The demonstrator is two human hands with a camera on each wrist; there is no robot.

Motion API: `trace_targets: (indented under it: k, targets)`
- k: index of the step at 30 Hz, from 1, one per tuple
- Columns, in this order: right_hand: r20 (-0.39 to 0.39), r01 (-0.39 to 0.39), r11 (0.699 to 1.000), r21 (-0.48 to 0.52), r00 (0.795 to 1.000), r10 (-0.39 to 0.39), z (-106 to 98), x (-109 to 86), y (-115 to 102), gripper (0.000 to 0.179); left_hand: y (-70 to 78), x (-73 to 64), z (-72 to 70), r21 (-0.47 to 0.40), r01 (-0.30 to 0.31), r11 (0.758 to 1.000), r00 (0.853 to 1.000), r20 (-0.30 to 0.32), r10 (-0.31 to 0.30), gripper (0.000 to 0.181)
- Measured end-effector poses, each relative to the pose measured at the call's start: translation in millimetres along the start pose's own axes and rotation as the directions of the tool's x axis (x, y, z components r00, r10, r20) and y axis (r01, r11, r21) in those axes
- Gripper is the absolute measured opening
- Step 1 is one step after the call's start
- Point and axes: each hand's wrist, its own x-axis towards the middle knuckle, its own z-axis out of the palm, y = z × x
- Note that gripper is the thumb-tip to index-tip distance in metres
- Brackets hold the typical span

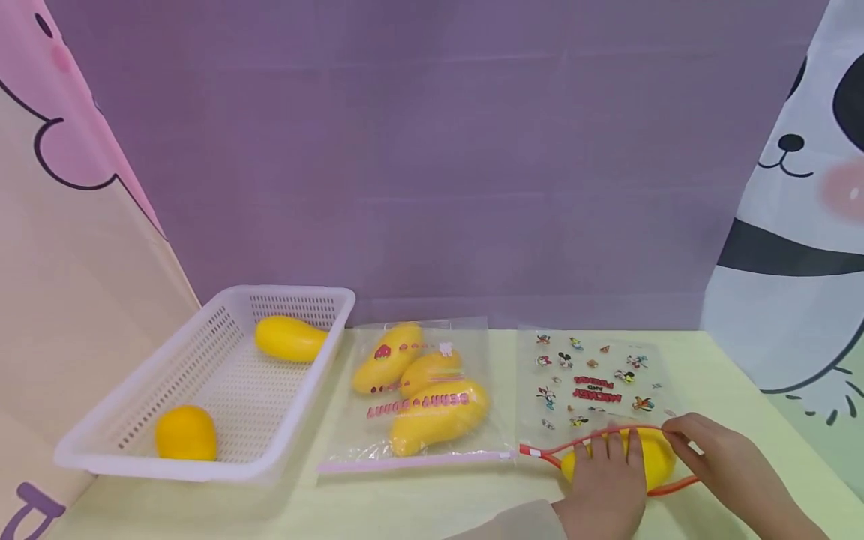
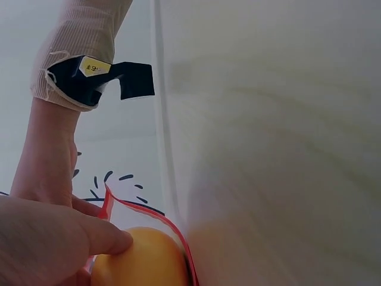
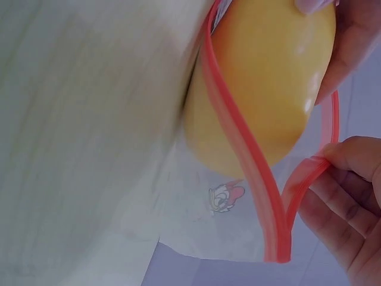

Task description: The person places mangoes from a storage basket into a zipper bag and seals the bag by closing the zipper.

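Left grip [image 1: 605, 480] holds yellow fruit [image 1: 658, 455]; right grip [image 1: 722, 456] pinches red-rimmed bag [image 1: 594, 375] reading “MICKEY AND FRIENDS”.

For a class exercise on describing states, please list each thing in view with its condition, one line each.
Clear cartoon-printed plastic bag with red zip: open
Smooth yellow oblong fruit: partly inside that bag
Left hand: holding that fruit
Right hand: pinching the red zip
Clear plastic bag with pink zip: lying, apparently closed, three yellow fruits inside
White perforated plastic basket: upright, two yellow fruits inside
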Motion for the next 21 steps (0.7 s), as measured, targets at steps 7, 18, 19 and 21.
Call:
trace_targets:
  k: [7,18,19,21]
  targets:
    - [-0.067,0.057,0.998,0.029,0.996,-0.055,-3,1.8,4,0.049,1.9,2.8,-2.5,0.003,-0.024,1.0,0.999,-0.022,0.024,0.054]
    - [-0.046,0.048,0.999,0.017,0.998,-0.047,-3,4.2,1,0.026,2.7,9.9,-1.7,-0.002,-0.021,1.0,0.998,-0.053,0.021,0.057]
    - [-0.043,0.042,0.999,0.014,0.998,-0.041,-3,4.0,0,0.032,2.5,10.4,-1.6,-0.013,-0.02,1.0,0.999,-0.051,0.019,0.057]
    - [-0.042,0.04,0.999,0.018,0.998,-0.039,-3,3.1,0,0.033,1.8,11.4,-1.8,-0.039,-0.024,0.999,0.999,-0.039,0.022,0.058]
